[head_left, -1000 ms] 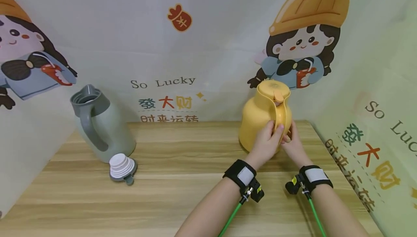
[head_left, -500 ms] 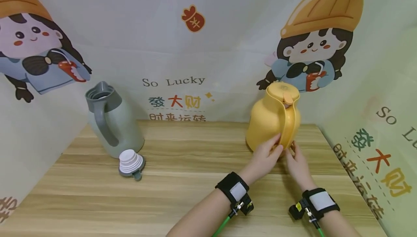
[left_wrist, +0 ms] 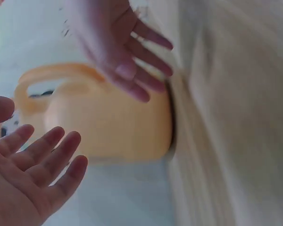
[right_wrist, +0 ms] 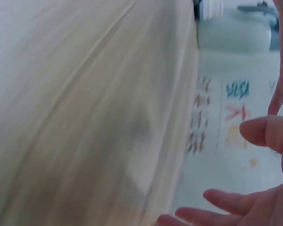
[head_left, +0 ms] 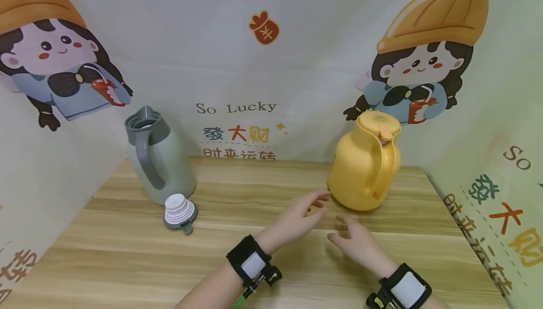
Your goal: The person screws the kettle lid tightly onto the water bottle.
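A yellow thermos jug (head_left: 360, 167) with its lid on stands upright at the back right of the table, its handle turned toward the front. My left hand (head_left: 297, 219) hovers just in front and to the left of it, fingers loosely spread and holding nothing. Nearer the front, my right hand (head_left: 360, 243) is also free of the jug, thumb and fingers apart. In the left wrist view both the left hand (left_wrist: 33, 174) and the right hand (left_wrist: 118, 52) show spread fingers before the jug (left_wrist: 113, 117).
On the left stands a grey-green thermos jug (head_left: 163, 167) with its mouth uncovered. A white stepped stopper (head_left: 178, 209) with a grey rim lies in front of it on the wooden table (head_left: 127, 262). A printed cloth (head_left: 314, 54) hangs behind.
Both hands have let go of the yellow jug's handle and drawn back toward the front, the left one also leftward. The head view has shifted, so everything sits farther right in it.
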Tool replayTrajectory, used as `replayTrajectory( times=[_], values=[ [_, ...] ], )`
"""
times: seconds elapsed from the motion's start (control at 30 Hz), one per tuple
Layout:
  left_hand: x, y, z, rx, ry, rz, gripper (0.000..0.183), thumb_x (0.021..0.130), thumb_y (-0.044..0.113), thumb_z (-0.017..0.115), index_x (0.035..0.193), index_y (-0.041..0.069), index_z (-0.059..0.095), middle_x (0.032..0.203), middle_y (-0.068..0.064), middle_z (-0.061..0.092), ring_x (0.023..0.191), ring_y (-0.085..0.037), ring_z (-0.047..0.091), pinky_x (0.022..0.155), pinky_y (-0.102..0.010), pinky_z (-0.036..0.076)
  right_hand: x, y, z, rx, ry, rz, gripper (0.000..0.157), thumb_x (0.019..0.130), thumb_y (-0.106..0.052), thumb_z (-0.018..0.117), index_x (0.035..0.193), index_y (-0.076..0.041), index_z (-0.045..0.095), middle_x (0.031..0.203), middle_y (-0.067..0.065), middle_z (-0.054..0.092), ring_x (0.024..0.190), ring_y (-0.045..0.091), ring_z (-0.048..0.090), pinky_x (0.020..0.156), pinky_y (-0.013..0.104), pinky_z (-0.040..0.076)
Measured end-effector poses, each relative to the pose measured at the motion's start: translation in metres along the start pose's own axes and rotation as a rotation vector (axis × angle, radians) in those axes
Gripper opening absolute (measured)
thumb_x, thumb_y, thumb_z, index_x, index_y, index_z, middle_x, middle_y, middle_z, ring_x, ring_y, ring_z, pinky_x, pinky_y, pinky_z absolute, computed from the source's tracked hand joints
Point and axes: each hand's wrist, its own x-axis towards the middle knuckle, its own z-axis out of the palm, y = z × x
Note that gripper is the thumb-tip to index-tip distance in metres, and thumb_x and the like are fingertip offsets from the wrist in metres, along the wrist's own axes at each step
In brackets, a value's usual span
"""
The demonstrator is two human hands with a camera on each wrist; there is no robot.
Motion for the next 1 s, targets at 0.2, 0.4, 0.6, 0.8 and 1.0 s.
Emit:
replayTrajectory(
  times=[0.2, 0.4, 0.6, 0.8, 1.0],
  values=[
    [-0.023, 0.002, -0.063, 0.059, 0.203, -0.043, 0.036, 0.095, 0.02, 0.051, 0.129, 0.01, 0.046, 0.122, -0.005, 0.053, 0.106, -0.019, 0.051, 0.086, -0.042, 0.044, 0.014, -0.033, 0.013, 0.057, -0.022, -0.088, 0.055, 0.084, -0.031, 0.065, 0.128, -0.002, 0.046, 0.125, 0.016, 0.05, 0.108, 0.035, 0.05, 0.086, 0.048, 0.044],
    [-0.048, -0.002, -0.123, 0.229, 0.457, -0.033, 0.035, 0.093, 0.015, 0.054, 0.127, 0.009, 0.047, 0.119, -0.007, 0.054, 0.105, -0.021, 0.05, 0.081, -0.041, 0.046, 0.038, -0.075, 0.022, 0.074, -0.028, -0.203, 0.06, 0.082, -0.036, 0.068, 0.13, -0.008, 0.045, 0.128, 0.009, 0.049, 0.112, 0.029, 0.048, 0.089, 0.045, 0.042],
    [-0.074, -0.008, -0.167, 0.5, 0.782, 0.018, 0.034, 0.087, 0.01, 0.059, 0.119, 0.002, 0.052, 0.118, -0.013, 0.055, 0.109, -0.029, 0.047, 0.093, -0.048, 0.034, 0.063, -0.119, 0.03, 0.145, -0.043, -0.291, 0.065, 0.081, -0.036, 0.069, 0.133, -0.01, 0.04, 0.132, 0.006, 0.045, 0.116, 0.025, 0.044, 0.093, 0.043, 0.039],
    [-0.09, -0.022, -0.198, 0.622, 1.136, -0.081, 0.04, 0.083, 0.011, 0.059, 0.121, 0.001, 0.05, 0.124, -0.016, 0.044, 0.116, -0.031, 0.035, 0.094, -0.047, 0.024, 0.091, -0.149, 0.038, 0.214, -0.078, -0.345, 0.078, 0.079, -0.041, 0.071, 0.14, -0.017, 0.028, 0.138, 0.007, 0.036, 0.121, 0.025, 0.038, 0.095, 0.043, 0.037],
    [-0.106, -0.037, -0.218, 0.509, 1.194, -0.337, 0.056, 0.088, 0.028, 0.058, 0.134, 0.004, 0.036, 0.128, -0.017, 0.039, 0.116, -0.029, 0.035, 0.094, -0.045, 0.025, 0.114, -0.174, 0.047, 0.238, -0.073, -0.327, 0.09, 0.075, -0.047, 0.072, 0.144, -0.021, 0.019, 0.144, 0.006, 0.028, 0.125, 0.022, 0.033, 0.098, 0.041, 0.033]
  ],
)
